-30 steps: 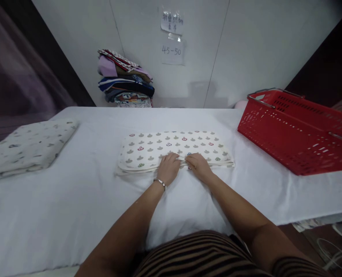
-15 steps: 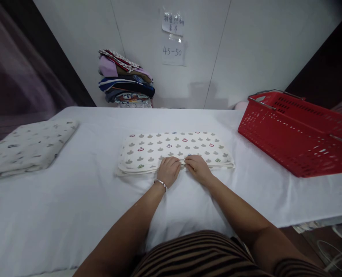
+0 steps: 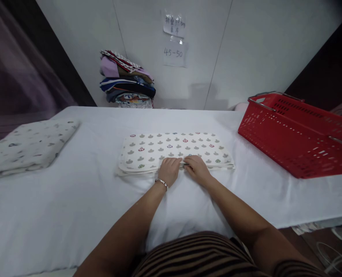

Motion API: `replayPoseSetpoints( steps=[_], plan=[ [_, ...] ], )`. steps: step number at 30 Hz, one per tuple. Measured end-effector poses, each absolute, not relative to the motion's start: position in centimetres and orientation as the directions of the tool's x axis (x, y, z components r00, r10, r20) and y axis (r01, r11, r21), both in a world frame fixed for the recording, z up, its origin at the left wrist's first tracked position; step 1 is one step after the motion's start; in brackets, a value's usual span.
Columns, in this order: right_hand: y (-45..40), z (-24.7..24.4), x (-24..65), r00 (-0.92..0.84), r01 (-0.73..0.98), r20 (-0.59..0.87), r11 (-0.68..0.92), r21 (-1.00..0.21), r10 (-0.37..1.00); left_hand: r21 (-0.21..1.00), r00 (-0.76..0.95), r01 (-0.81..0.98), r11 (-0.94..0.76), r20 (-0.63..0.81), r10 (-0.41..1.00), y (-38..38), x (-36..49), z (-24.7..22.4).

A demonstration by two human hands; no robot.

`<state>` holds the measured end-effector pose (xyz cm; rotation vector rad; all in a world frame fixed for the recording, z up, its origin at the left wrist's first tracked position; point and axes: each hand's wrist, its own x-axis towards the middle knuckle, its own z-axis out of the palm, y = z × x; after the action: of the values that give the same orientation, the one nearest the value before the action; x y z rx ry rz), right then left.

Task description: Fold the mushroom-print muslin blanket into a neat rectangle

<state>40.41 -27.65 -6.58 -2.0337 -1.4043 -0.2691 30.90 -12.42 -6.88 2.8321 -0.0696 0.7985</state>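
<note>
In front of me a folded white cloth [image 3: 159, 151] with grey, red and green printed motifs lies flat as a long rectangle. Its near edge shows several layers. My left hand [image 3: 170, 171], with a bracelet at the wrist, grips that edge near its middle, fingertips on top. Close beside it on the right, my right hand [image 3: 196, 169] pinches the same edge with curled fingers. The two hands almost touch. Both thumbs are mostly hidden.
White fabric covers the table [image 3: 87, 200]. Another folded printed cloth [image 3: 35, 144] lies at the left. A red plastic basket [image 3: 297, 134] with metal handles stands at the right. Behind the table's far edge rises a pile of folded fabrics [image 3: 127, 82] against the wall with paper signs [image 3: 175, 54].
Both hands stay on the near edge of the cloth, their fingers shifting only slightly. The whole view has moved by a few pixels.
</note>
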Motion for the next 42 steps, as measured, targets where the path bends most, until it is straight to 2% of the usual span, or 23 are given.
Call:
replayPoseSetpoints(
  steps=[3,9,12,21,32,42],
  plan=[
    [-27.3,-6.6,40.2,0.45,0.878,0.51,-0.261,-0.401,0.733,0.177,0.847,-0.109,-0.978,0.531,0.001,-12.5,30.8,-6.8],
    [-27.4,-6.9,40.3,0.438,0.885,0.546,-0.234,-0.403,0.715,0.227,0.824,0.029,-0.973,0.546,0.152,-12.1,30.2,-6.6],
    [-27.5,-6.7,40.3,0.428,0.892,0.542,-0.242,-0.382,0.724,0.241,0.821,0.047,-0.969,0.543,0.175,-11.8,29.9,-6.4],
    [-27.7,-6.9,40.6,0.419,0.898,0.468,-0.28,-0.339,0.778,0.273,0.878,0.01,-0.962,0.458,0.139,-11.1,29.4,-6.2],
    [-27.7,-7.0,40.6,0.424,0.897,0.46,-0.289,-0.336,0.781,0.293,0.895,-0.049,-0.955,0.438,0.089,-11.2,29.6,-6.3],
    [-27.7,-7.0,40.8,0.43,0.893,0.468,-0.287,-0.347,0.772,0.266,0.829,-0.115,-0.957,0.557,0.055,-12.0,29.4,-5.6]
  ],
)
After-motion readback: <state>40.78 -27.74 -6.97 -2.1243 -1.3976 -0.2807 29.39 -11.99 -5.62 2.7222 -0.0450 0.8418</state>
